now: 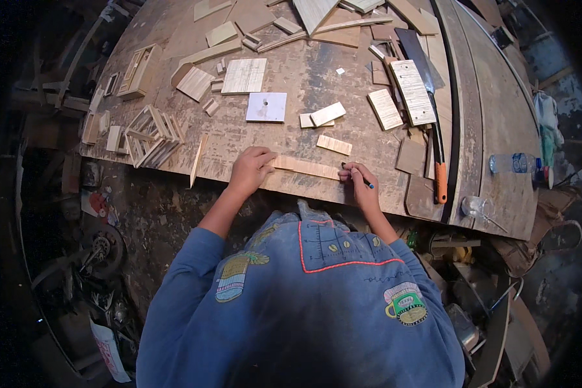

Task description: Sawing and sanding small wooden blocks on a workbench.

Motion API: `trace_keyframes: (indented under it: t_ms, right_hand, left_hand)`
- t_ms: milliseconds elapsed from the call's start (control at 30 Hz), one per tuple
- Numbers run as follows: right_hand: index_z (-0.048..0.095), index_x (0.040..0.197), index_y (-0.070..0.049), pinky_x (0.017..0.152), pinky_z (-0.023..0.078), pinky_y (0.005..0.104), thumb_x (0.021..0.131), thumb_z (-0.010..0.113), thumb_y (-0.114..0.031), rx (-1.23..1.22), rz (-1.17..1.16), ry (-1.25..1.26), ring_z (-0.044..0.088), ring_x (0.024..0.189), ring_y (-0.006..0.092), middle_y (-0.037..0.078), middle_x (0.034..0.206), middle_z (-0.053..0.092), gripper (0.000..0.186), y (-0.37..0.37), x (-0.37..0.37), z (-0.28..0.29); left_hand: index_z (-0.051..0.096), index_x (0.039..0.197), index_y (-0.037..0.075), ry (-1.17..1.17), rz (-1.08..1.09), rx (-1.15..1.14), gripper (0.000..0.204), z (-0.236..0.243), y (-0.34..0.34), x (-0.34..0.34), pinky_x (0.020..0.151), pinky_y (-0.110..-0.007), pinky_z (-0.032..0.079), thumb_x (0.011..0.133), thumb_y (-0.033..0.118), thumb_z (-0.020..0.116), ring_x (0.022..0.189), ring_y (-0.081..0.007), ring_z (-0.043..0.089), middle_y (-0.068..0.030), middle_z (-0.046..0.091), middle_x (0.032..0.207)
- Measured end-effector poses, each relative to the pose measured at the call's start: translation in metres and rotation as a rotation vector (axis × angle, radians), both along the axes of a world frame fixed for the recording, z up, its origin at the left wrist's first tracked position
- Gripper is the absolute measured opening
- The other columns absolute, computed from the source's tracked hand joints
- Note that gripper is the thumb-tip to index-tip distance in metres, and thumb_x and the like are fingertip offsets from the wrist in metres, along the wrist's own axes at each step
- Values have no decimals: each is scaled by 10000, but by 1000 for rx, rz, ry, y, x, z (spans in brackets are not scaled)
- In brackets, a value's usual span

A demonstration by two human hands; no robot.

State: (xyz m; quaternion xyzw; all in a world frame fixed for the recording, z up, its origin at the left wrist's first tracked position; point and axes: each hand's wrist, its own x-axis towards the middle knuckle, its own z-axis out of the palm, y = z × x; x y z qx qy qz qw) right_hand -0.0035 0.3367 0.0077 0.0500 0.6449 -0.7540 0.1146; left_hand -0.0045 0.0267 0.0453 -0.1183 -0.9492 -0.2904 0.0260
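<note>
A light wooden strip (pixel 307 168) lies flat near the table's front edge. Over its left end, my left hand (pixel 251 169) is closed on it. My right hand (pixel 362 186) pinches a dark pen (pixel 368 184) with a blue end, beside the strip's right end. Just beyond the strip rests a small wooden block (pixel 334 144), and farther off two stacked pieces (pixel 327 115). A white square plate (pixel 266 107) with a dark central spot lies beyond my left hand. Left of that hand, a thin wooden slat (pixel 198 160) overhangs the edge.
Small wooden frames (pixel 152 136) are grouped at the left. On the right lie a saw (pixel 441 181) with an orange-tipped handle and a drilled wooden block (pixel 412 92). A plastic bottle (pixel 515 163) rests farther right. Offcuts (pixel 252 14) and boards cover the far side.
</note>
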Motion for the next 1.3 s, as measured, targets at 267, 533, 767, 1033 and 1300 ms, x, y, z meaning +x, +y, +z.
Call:
trace_keyframes:
  t_ms: [267,533,767,1033,1300]
  right_hand:
    - [604,1076,61,787,526,274,986,457,-121,0,-10,6,639,835,150,113,904,665,251,1,0,-3]
    - [613,1076,50,737,522,261,975,474,-119,-14,-36,-1,639,794,139,105,863,669,242,-1,-1,-8]
    - [618,1046,24,676,487,232,918,499,-72,225,169,290,623,698,99,62,728,654,200,-33,-9,17]
    - [597,878,0,642,478,251,826,575,-90,151,195,165,598,665,97,60,716,641,106,-70,-22,-8]
    - [609,871,-14,586,463,281,801,612,-136,266,192,154,566,599,127,83,695,632,141,-73,-21,-6]
  left_hand:
    - [698,1055,81,-12,-12,5,391,-1,-1,-2,861,-378,502,671,92,774,1002,-293,599,-90,655,1054]
    - [708,1024,93,21,-38,3,377,2,6,-7,823,-377,511,652,71,763,960,-279,608,-72,657,1017]
    - [712,1028,96,12,-51,-12,368,0,4,-6,823,-367,512,662,89,757,951,-272,613,-71,659,1012]
    - [708,1026,83,11,-77,-32,350,3,5,-8,809,-372,508,680,93,762,941,-279,615,-71,658,1006]
    - [708,1026,86,19,-78,-34,346,0,3,-8,802,-374,509,685,106,762,934,-279,613,-67,656,1002]
